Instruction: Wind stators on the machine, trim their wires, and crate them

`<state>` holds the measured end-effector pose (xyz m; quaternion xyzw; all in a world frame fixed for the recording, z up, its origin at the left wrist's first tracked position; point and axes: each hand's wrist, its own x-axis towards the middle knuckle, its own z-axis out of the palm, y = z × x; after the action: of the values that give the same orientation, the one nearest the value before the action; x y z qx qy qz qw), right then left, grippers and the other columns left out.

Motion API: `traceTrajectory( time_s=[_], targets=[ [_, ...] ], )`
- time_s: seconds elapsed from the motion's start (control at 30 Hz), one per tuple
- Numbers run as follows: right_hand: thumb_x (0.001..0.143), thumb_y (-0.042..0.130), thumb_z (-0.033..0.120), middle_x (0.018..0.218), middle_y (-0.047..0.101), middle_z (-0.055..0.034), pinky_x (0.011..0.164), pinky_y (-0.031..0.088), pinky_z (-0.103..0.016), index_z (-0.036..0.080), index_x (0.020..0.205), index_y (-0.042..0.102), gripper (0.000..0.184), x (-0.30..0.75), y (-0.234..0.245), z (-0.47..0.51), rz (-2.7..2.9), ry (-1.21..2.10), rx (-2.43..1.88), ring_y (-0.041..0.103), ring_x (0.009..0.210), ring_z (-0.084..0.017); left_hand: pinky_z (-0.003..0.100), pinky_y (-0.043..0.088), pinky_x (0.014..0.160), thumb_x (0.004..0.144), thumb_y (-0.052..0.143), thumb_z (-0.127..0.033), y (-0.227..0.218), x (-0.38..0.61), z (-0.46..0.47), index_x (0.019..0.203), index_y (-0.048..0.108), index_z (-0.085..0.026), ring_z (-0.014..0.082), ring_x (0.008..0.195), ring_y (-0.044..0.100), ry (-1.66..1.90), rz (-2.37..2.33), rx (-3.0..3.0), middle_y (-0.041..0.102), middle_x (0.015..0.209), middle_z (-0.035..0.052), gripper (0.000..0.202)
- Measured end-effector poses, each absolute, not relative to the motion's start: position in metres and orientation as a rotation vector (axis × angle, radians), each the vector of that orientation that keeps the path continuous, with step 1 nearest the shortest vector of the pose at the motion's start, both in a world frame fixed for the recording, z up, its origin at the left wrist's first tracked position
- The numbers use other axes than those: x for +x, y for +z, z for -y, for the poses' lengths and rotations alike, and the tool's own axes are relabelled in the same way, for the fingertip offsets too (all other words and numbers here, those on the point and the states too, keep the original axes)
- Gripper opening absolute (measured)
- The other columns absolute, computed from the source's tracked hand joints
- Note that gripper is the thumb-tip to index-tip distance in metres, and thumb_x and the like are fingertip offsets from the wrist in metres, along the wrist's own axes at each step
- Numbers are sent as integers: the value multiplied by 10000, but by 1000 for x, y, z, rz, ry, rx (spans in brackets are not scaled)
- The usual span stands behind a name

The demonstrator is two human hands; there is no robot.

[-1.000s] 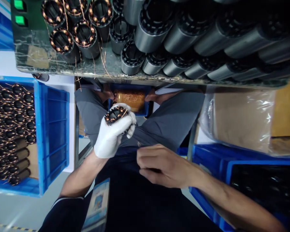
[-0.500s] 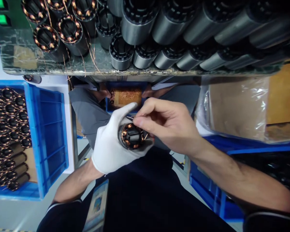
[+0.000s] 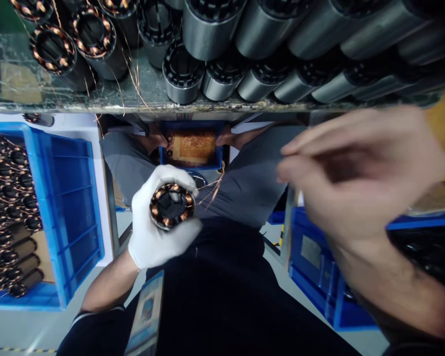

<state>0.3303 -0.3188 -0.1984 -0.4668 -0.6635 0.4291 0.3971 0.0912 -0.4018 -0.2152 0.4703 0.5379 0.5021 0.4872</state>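
My left hand, in a white glove, is wrapped round a wound stator with copper coils, its open end facing me. Thin copper wires trail from the stator toward the right. My bare right hand is raised at the right, close to the camera and blurred by motion, thumb and fingers drawn together as in a pinch; whether the wire ends are in it is not visible. Both hands hover over my lap, below the edge of a workbench.
Bare metal stator cores and a few wound ones lie on the workbench. A blue crate of wound stators stands at the left, more blue crates at the right. A small blue bin of copper scraps sits between my feet.
My right hand has left the stator and swung up and to the right, blurring. My left hand has shifted slightly left with the stator, and wires now trail from it.
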Motion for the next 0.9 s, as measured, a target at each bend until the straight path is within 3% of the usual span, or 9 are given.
traceTrajectory(
  time_s=[0.1,0.2,0.27,0.33,0.4,0.47,0.53,0.63,0.9],
  targets=[
    [1090,845,341,1095,901,-15,710,620,-377,331,1229,850,139,332,-190,324,2166,918,-939,774,749,-187,350,526,813,770,755,-128,-207,88,393,1022,676,-241,205,902,670,1121,-1280,1245,703,1021,27,288],
    [1166,715,291,975,906,23,631,580,-339,306,1169,867,154,333,-196,318,2366,889,-760,777,670,-157,371,537,844,773,831,-163,-207,89,392,1047,687,-253,224,904,694,1030,-1420,1525,739,1030,24,323],
    [1157,691,218,1101,918,8,763,656,-335,311,1155,886,216,336,-204,311,2503,902,-776,867,874,-205,401,530,867,804,859,-214,-211,88,395,1064,727,-256,264,949,720,907,-1533,1782,778,1067,49,295],
    [1135,662,157,1400,864,-54,1000,703,-391,287,1376,847,330,336,-209,309,2581,956,-888,859,1219,-288,417,489,817,846,829,-243,-218,86,397,1054,766,-248,287,928,715,737,-1581,2039,795,1054,75,218],
    [1119,617,140,1674,695,-151,1164,672,-480,193,1650,660,536,332,-211,313,2583,1056,-922,731,1484,-355,419,426,745,879,771,-238,-224,87,399,1037,789,-241,281,856,682,590,-1580,2224,781,1005,88,159],
    [1108,555,131,1675,668,-218,1136,673,-524,125,1753,491,648,324,-210,320,2598,1208,-877,725,1476,-376,419,394,715,884,728,-228,-227,91,400,1026,801,-238,275,819,653,522,-1562,2303,756,972,93,160],
    [1098,516,118,1419,795,-196,940,680,-475,118,1628,563,532,317,-207,324,2668,1383,-839,826,1185,-344,418,394,712,876,721,-238,-226,95,400,1007,806,-239,277,828,650,527,-1520,2295,743,969,95,156],
    [1110,542,158,1008,764,-67,691,511,-349,207,1147,630,108,315,-199,320,2675,1559,-831,716,789,-230,409,422,732,854,784,-269,-219,93,399,1018,828,-270,269,856,670,631,-1457,2182,758,993,78,170],
    [1191,530,229,748,477,52,581,313,-293,257,851,469,347,319,-154,299,2348,1688,-560,406,600,-111,501,650,906,624,1063,-521,-220,74,388,1018,891,-288,342,971,781,953,-1170,1223,811,993,81,489]
  ],
)
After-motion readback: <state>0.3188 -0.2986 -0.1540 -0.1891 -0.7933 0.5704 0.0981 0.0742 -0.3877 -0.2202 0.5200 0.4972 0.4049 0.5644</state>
